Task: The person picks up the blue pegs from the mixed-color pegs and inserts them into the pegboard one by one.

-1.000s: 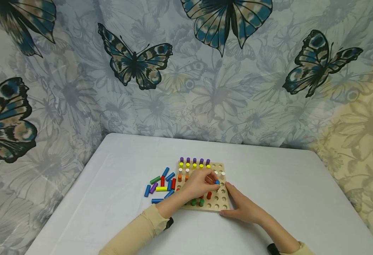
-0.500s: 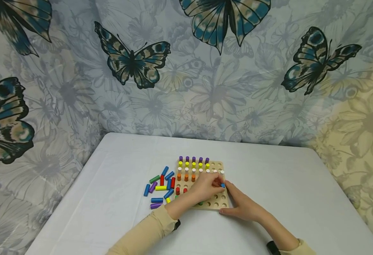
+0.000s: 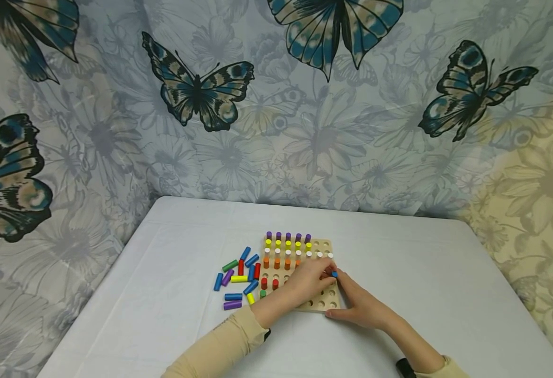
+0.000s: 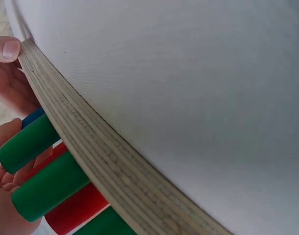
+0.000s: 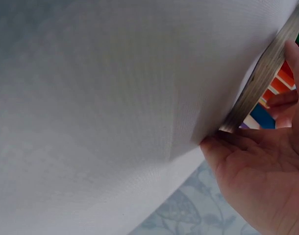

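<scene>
In the head view my left hand [image 3: 307, 281] reaches over the wooden pegboard [image 3: 321, 303] and pinches a blue peg [image 3: 335, 274] near the right edge. That blue peg [image 5: 262, 116] also shows beyond the board edge in the right wrist view. Whether it sits in a hole is hidden. My right hand [image 3: 366, 304] holds the board's near right corner, thumb at the near edge and fingers along the right side. Rows of purple pegs [image 3: 288, 236], yellow pegs [image 3: 288, 244], white pegs [image 3: 320, 255] and orange pegs [image 3: 276, 263] stand upright. Red pegs [image 3: 264, 283] and green pegs [image 4: 51, 186] are partly hidden.
Loose pegs lie left of the board, among them a blue peg [image 3: 233, 297], a purple peg [image 3: 232, 304], a red peg [image 3: 257, 271], a yellow peg [image 3: 240, 279] and a green peg [image 3: 230, 265]. The white-covered table [image 3: 201, 220] meets a butterfly-patterned backdrop [image 3: 314, 136] behind.
My left hand has moved right across the board with the blue peg, toward the right edge and close to my right fingers. The right hand stays at the corner.
</scene>
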Available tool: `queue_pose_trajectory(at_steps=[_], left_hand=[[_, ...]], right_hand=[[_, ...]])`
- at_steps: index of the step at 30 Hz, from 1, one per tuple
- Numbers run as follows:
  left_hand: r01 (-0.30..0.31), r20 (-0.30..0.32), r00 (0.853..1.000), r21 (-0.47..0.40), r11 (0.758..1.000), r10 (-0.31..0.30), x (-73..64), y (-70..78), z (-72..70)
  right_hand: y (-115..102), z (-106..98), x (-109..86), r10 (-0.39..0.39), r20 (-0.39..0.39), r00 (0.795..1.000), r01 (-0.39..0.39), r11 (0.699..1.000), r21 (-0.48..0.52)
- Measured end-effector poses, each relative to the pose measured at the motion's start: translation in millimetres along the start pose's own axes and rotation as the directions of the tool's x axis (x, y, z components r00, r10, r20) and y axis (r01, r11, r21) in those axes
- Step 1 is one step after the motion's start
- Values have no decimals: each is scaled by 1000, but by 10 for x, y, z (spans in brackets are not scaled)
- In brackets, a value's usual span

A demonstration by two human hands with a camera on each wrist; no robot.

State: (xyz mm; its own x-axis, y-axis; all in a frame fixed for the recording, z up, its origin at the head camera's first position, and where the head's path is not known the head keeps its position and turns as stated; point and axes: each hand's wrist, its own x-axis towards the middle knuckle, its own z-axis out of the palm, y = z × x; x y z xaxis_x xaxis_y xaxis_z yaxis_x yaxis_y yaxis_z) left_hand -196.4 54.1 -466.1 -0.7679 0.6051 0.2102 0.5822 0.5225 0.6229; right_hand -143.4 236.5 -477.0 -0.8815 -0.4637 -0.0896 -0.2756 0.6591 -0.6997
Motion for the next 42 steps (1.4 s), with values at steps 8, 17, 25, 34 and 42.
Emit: queue_pose_trajectory(at_steps=[8,17,25,34,42], left_hand=[[-55,48,998,125,991,49,8,-37,18],[-16,61,998,43,999,13,-13,-32,4],[85,70,995,-148,985,-75,-34,-63,-16],[121,-2,991,-369,921,-131,-113,-93,-194],[141,-46,979,-558,818,-201,-205,-132,-338]], right_hand=[[-5,3,9,-7,1,1000,7,1000,0],[-26,-1,3,5,4,1000,-5,1000,-13],[-30,7,-6,5,-1,1000,-5,1000,-12],[-30,15,-8,31,-4,1000,-31,999,-24],[-23,5,10,55,-3,998,-55,997,-45]])
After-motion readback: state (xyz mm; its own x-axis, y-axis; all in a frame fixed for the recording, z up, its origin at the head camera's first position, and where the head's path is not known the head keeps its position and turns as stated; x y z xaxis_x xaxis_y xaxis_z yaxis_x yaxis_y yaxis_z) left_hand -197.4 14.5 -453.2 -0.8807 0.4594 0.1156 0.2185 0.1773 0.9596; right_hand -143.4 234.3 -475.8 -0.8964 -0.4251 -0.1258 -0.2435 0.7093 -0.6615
